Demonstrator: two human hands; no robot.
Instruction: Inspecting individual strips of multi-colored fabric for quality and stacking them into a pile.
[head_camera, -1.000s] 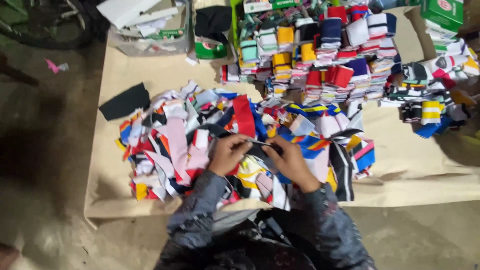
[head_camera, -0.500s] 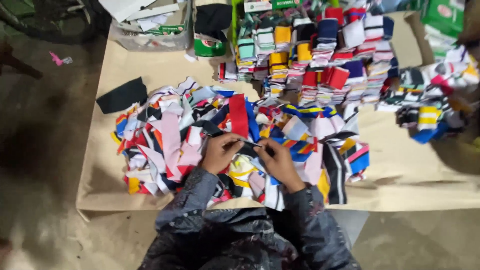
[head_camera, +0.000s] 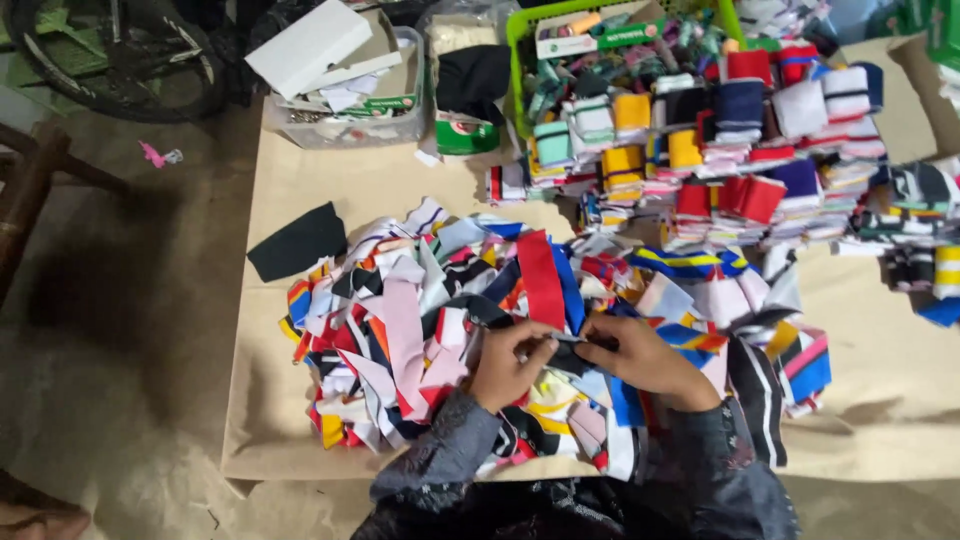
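Left hand (head_camera: 512, 362) and right hand (head_camera: 640, 355) meet over the loose pile of fabric strips (head_camera: 420, 330) on the paper-covered bench (head_camera: 330, 180). Both hands are closed, fingertips pinching one small dark strip (head_camera: 568, 340) between them, just above the pile. Red strip (head_camera: 540, 280) lies right behind it. Folded stacks (head_camera: 740, 150) sit further back; black patch (head_camera: 296, 242) lies apart at left.

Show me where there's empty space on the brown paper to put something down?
Bare brown paper lies between the clear box and the black cloth piece, and right of the loose scrap pile below the folded stacks. It's crowded around both hands.
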